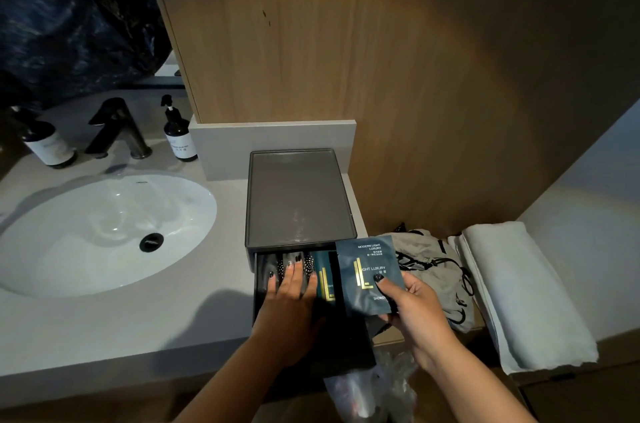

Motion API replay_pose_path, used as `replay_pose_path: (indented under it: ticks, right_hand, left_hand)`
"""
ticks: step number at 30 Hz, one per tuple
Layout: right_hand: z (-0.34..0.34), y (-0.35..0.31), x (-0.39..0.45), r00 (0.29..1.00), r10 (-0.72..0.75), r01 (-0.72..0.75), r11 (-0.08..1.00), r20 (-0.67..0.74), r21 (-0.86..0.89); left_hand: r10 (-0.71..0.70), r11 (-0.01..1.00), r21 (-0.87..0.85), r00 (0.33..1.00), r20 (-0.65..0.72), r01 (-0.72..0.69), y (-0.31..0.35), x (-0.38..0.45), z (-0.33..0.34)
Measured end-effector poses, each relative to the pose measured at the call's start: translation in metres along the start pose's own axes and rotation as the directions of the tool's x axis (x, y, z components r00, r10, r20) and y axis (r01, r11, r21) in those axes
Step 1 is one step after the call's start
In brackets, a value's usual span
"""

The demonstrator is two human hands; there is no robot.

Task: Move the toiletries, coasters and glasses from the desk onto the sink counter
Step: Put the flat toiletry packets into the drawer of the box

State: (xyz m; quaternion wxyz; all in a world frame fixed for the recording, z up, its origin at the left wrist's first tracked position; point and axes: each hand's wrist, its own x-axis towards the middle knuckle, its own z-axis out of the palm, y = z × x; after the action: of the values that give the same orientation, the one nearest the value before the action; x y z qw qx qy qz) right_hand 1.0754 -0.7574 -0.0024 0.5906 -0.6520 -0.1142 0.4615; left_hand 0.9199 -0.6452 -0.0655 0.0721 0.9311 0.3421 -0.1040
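Observation:
A dark grey box (pixel 299 197) stands on the pale sink counter (pixel 104 318), with its black drawer (pixel 353 336) pulled out toward me. My left hand (pixel 289 298) reaches into the drawer, fingers straight, resting on the toiletry packets there; one dark blue packet with gold lines (pixel 325 279) shows beside the fingers. My right hand (pixel 415 308) pinches a dark blue shower-cap packet (pixel 369 275) between thumb and fingers, just right of the drawer's opening.
A white basin (pixel 104 228) with a black tap (pixel 119 128) fills the left. Two dark pump bottles (pixel 178 135) (pixel 48 142) flank the tap. Right of the counter lie a grey printed cloth (pixel 433 267), a folded white towel (pixel 519 291) and crumpled clear plastic (pixel 374 388).

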Motion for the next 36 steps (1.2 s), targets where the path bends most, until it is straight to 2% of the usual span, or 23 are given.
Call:
replay_pose_path:
  ticks: [4,6,8,10,13,18,21,23,28,36]
  right_hand:
    - [-0.002,-0.002,-0.004,1.000,-0.005,0.005,1.000,-0.005,0.008]
    - [-0.003,-0.003,-0.006,1.000,-0.011,0.011,1.000,-0.004,0.017]
    - [-0.005,-0.003,-0.009,1.000,-0.019,0.020,1.000,-0.009,0.021]
    - [-0.006,-0.002,-0.011,1.000,-0.029,0.029,0.999,-0.007,0.019]
    - [-0.009,-0.002,-0.016,0.999,-0.042,0.042,0.999,0.003,0.022]
    - [-0.019,0.001,-0.022,0.999,-0.035,0.035,0.999,0.015,0.007]
    - [-0.023,0.001,-0.023,0.999,-0.028,0.027,1.000,0.025,0.003]
    - [-0.024,0.001,-0.024,0.999,-0.030,0.030,1.000,0.036,-0.005]
    - [-0.026,0.002,-0.025,0.998,-0.034,0.036,0.999,0.053,-0.037]
    - [-0.030,0.002,-0.024,0.998,-0.030,0.032,0.998,0.049,-0.047]
  left_hand:
    - [-0.035,0.991,-0.134,0.981,-0.192,0.009,0.007,0.004,0.007]
    - [-0.213,0.936,-0.329,0.944,-0.254,0.123,0.015,0.002,0.000]
    - [-0.377,0.886,-0.359,0.906,-0.195,0.292,0.024,0.004,-0.008]
    - [-0.434,0.868,-0.322,0.893,-0.122,0.378,0.031,0.007,-0.012]
    - [-0.452,0.830,-0.383,0.891,-0.038,0.404,0.038,0.012,-0.012]
    - [-0.523,0.687,-0.603,0.852,-0.021,0.406,0.034,0.011,-0.015]
    - [-0.579,0.631,-0.642,0.815,-0.016,0.436,0.030,0.007,-0.016]
    - [-0.598,0.656,-0.596,0.801,-0.036,0.463,0.030,0.004,-0.016]
    - [-0.575,0.778,-0.424,0.797,-0.184,0.464,0.033,0.003,-0.010]
    - [-0.577,0.761,-0.452,0.804,-0.143,0.465,0.034,0.012,-0.007]
